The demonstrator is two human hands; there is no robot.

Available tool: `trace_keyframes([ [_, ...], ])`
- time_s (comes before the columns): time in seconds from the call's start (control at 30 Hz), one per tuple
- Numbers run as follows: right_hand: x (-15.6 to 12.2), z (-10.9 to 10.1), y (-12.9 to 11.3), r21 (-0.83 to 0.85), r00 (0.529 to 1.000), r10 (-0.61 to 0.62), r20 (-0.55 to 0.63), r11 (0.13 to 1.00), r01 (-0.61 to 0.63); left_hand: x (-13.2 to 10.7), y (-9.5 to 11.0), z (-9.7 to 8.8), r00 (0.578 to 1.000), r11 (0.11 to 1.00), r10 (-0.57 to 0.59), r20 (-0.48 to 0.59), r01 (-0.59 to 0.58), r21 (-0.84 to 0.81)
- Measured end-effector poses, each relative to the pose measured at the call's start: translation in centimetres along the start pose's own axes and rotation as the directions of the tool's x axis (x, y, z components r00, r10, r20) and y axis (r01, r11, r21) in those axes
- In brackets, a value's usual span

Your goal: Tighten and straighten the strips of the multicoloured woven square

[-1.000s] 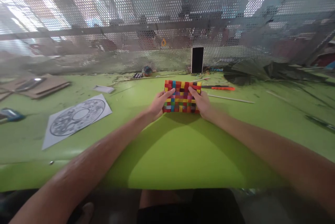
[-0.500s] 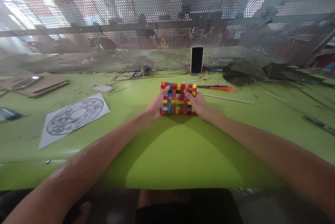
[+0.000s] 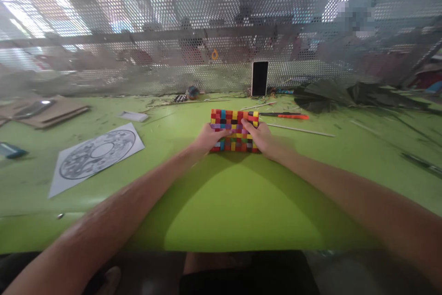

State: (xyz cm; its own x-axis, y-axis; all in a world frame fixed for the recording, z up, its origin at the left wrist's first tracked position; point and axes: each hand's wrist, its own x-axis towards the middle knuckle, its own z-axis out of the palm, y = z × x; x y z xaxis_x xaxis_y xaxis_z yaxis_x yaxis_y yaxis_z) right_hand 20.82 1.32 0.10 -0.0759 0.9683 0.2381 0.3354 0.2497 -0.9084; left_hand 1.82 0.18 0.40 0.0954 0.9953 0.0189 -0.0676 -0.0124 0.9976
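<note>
Held upright at the table's middle is a woven panel [image 3: 234, 121] of red, yellow, blue, purple and black strips, with a checked surface facing me. My left hand [image 3: 209, 139] grips its left edge, the thumb lying across the front toward the centre. On the right edge my right hand [image 3: 261, 137] is closed too, its thumb pressed on the upper front. The fingers behind the panel are hidden, and so is its back. Just past my right hand lies an orange and black tool [image 3: 293, 116], perhaps a cutter.
A green table [image 3: 221, 203] spans the view. At left lie a printed sheet [image 3: 134, 129] with a circular pattern, a white tray-like piece [image 3: 134, 116] and brown cardboard [image 3: 65, 108]. A phone [image 3: 259, 78] leans on the perforated screen [image 3: 221, 14]. Dark fan-shaped leaves [image 3: 321, 96] lie back right.
My left thumb has slid down and inward from the panel's upper left corner to its middle. The right hand keeps nearly the same hold, and the panel has barely shifted.
</note>
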Motion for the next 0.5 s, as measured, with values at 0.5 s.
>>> trace_keyframes([
  [0.5,-0.66,-0.14,-0.99,0.055,0.999,0.006,0.04,0.998,-0.008,-0.44,0.23,0.03,1.0,0.996,-0.022,0.0,0.022,-0.083],
])
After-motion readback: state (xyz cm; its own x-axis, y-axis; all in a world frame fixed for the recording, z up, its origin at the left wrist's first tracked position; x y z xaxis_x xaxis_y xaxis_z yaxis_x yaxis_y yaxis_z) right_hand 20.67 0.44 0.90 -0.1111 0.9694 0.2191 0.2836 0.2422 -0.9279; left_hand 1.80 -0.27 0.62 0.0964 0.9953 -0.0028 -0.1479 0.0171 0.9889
